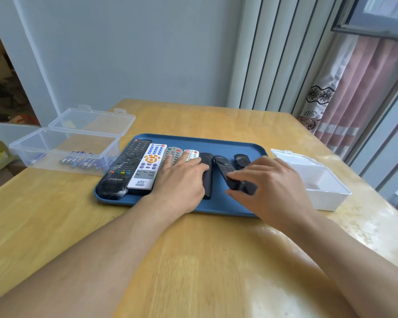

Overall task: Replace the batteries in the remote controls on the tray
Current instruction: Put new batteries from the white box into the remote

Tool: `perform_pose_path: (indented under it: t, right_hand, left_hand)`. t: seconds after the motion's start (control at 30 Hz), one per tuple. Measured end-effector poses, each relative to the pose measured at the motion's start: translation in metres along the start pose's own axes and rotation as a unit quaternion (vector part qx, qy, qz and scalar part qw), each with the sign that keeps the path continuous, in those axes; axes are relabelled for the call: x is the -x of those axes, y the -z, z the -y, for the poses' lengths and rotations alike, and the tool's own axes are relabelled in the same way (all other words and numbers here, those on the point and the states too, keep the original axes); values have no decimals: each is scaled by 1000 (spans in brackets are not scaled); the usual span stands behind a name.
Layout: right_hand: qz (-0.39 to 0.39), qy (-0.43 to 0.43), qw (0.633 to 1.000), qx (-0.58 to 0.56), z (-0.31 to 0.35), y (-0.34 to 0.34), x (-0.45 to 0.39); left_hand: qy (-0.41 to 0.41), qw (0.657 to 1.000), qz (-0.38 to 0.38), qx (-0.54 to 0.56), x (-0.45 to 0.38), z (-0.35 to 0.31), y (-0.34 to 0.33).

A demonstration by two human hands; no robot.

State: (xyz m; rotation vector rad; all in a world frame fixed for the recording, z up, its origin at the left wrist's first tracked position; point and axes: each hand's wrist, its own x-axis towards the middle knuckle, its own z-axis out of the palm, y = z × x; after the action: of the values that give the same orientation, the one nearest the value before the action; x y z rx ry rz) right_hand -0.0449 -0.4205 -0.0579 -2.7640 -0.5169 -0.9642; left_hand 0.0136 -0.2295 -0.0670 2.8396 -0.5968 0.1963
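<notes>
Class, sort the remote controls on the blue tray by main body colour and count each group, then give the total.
Black remotes: 4
White remotes: 2
Grey remotes: 1
Total: 7 remotes on the tray

Both forearms and hands (182, 180) bare, no sleeves visible.
</notes>
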Motion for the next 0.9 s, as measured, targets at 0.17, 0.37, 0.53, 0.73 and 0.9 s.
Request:
perform_pose_path:
  t: [0.17,0.37,0.53,0.73,0.9]
  right_hand:
    - [76,45,996,-1,6,-14,1]
    - [105,23,992,-63,4,-13,1]
    - [75,-55,991,-101,-7,-11,-1]
    - [118,-149,981,-29,-10,-9,1]
    - [159,-183,970,-23,-5,-7,0]
  left_hand:
    - [0,1000,1,14,1,0,2]
    - [-2,1000,-5,20,1,1,-1]
    - [-35,997,-54,48,-2,-1,-3]
    - [-91,993,-36,59,1,-10,-7]
    - [-86,994,-11,59,1,-15,-5]
